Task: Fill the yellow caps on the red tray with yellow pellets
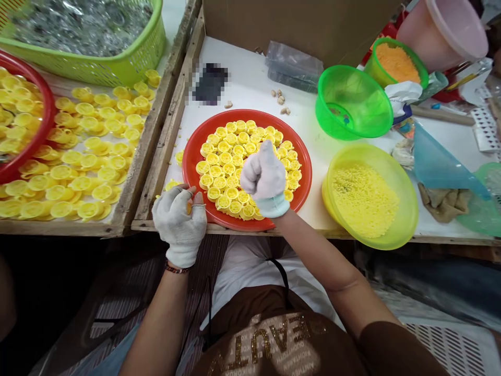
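A round red tray holds many small yellow plastic cup-like pieces, packed closely with their round openings upward. Over the right half of these pieces is my right hand in a white glove, its fingers curled in and whatever they may hold hidden. My left hand, also gloved, is at the tray's lower left rim. Its fingers are bent, with the thumb near the index finger; a small orange-yellow spot shows between them, too little to name. A few yellow pieces lie beside the tray near that hand.
On the right stand a yellow bowl of small yellow grains, a green bowl and a bowl of orange material. Wooden edging separates the left table, with more yellow pieces and a green basket. Plastic bags lie behind.
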Demonstrator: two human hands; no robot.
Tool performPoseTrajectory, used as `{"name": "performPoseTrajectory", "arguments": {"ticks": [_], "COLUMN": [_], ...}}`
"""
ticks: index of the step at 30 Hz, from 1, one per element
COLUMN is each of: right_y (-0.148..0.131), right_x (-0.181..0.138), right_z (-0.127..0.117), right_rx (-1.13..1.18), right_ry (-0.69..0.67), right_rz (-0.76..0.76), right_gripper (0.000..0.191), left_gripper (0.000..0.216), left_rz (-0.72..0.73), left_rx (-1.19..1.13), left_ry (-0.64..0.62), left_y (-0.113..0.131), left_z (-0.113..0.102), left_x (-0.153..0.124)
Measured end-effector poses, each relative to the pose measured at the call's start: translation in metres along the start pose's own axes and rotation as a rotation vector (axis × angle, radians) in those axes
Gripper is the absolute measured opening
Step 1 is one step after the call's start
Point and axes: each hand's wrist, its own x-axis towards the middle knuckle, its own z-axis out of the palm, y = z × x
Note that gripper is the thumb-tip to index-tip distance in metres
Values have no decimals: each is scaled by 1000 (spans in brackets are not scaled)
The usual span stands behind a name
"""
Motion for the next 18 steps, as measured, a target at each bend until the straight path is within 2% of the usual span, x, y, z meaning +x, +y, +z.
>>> {"name": "performPoseTrajectory", "arguments": {"ticks": [4, 6, 10, 14, 18], "right_y": [32, 37, 18, -6, -9], "right_x": [7, 12, 20, 25, 29], "right_z": [11, 11, 13, 20, 33], "right_rx": [-95, -81, -35, -30, -47], "right_ry": [-15, -8, 47, 47, 28], "right_rz": [29, 37, 90, 95, 65], "right_gripper": [67, 65, 62, 59, 63], "left_gripper": [31, 31, 30, 29, 29], "left_rz": [22, 32, 52, 29, 14], "left_rx": [-16, -30, -25, 0, -10], "left_ry": [18, 22, 43, 29, 44], "left_y": [-2, -3, -2, 1, 3], "left_z": [1, 1, 0, -1, -2], "left_x": [-1, -2, -2, -1, -1]}}
